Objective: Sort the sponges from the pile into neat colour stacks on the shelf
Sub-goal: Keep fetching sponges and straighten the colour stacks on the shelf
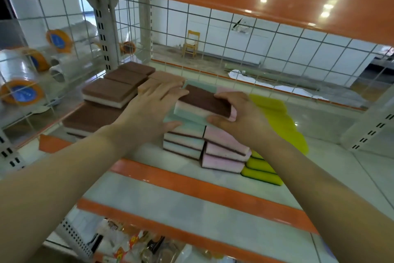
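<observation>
On the white shelf board [149, 196] with its orange front strip, three sponge stacks stand side by side. At centre is the green stack [183, 142], each sponge pale green with a brown scouring layer. Touching it on the right is the pink stack [225, 149], its sponges slightly fanned. Just beside that, further right, is the yellow stack [261, 170], partly hidden by the right forearm.

Between both hands, above the green stack, is a held sponge [203, 104], brown scouring face up, tilted. Its visible side is pale green at the left end and pinkish at the right end; whether it is one sponge or two cannot be told. The left hand [156, 106] lies with fingers straight, flat against the sponge's left end and the top of the green stack. The right hand [236, 113] grips the sponge's right end, fingers curled over the top edge and thumb at the lower near edge.

To the left, brown-topped sponges [110, 92] with pale undersides lie in a row toward the wire grid back panel [234, 49]. Beyond the side grid, tape rolls [20, 92] with orange cores are stored.
</observation>
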Demonstrator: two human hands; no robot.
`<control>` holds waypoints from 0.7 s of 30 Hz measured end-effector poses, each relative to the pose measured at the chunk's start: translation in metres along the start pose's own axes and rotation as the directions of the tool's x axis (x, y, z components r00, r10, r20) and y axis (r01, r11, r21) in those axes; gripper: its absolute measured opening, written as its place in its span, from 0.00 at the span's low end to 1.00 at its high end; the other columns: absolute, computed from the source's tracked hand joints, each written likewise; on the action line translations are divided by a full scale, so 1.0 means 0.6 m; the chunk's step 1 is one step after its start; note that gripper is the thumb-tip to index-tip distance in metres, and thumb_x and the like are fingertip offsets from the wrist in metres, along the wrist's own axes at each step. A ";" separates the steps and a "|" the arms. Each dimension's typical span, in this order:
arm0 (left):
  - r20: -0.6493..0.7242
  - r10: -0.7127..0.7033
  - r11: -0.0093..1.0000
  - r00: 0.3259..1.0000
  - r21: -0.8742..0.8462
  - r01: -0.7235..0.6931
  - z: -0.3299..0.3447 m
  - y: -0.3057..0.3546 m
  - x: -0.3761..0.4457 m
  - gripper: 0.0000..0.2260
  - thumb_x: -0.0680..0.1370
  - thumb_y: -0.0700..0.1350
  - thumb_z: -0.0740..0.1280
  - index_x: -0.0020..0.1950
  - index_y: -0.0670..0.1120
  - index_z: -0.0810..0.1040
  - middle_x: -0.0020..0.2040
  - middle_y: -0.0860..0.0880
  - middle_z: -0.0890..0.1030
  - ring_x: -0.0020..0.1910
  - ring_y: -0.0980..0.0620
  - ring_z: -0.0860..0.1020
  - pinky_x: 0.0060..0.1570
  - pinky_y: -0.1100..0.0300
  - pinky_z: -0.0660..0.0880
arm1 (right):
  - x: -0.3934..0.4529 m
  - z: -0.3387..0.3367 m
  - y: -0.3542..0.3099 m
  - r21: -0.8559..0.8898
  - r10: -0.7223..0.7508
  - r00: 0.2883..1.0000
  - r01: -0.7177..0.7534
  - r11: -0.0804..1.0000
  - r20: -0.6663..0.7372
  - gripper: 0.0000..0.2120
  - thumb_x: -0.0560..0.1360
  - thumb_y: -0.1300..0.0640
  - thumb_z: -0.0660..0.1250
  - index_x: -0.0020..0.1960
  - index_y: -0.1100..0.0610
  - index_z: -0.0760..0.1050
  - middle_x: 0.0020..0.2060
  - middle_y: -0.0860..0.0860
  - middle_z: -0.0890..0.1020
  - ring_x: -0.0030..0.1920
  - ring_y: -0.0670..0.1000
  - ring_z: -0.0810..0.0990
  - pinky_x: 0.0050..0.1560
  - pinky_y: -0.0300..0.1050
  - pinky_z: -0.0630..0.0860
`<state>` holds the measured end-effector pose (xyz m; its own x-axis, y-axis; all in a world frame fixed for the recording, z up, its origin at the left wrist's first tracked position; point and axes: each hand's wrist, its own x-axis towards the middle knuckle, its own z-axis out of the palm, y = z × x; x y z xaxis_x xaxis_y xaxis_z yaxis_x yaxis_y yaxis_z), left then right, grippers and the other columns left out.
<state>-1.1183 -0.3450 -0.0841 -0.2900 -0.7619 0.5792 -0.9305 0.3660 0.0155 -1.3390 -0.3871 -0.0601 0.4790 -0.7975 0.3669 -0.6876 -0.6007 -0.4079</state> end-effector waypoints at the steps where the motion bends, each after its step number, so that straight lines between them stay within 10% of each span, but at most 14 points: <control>1: -0.014 0.011 1.000 1.000 0.026 -0.010 -0.006 -0.002 -0.005 0.31 0.62 0.45 0.79 0.63 0.43 0.74 0.62 0.42 0.76 0.58 0.40 0.76 0.53 0.42 0.75 | -0.002 0.002 -0.006 -0.001 -0.017 1.000 0.017 1.000 0.001 0.27 0.71 0.47 0.71 0.67 0.54 0.71 0.62 0.53 0.73 0.61 0.49 0.70 0.57 0.31 0.62; 21: -0.129 -0.045 0.998 0.991 0.038 0.051 -0.054 -0.005 -0.053 0.23 0.69 0.48 0.73 0.60 0.39 0.75 0.54 0.40 0.79 0.52 0.44 0.77 0.50 0.50 0.75 | -0.012 0.008 -0.043 -0.014 -0.104 0.994 0.103 0.995 -0.043 0.29 0.71 0.47 0.71 0.68 0.54 0.69 0.64 0.50 0.73 0.64 0.49 0.69 0.55 0.28 0.58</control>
<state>-1.0989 -0.3049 -0.0762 -0.2162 -0.7022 0.6783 -0.9519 0.3061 0.0135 -1.3221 -0.3660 -0.0563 0.5238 -0.7275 0.4432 -0.6422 -0.6791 -0.3557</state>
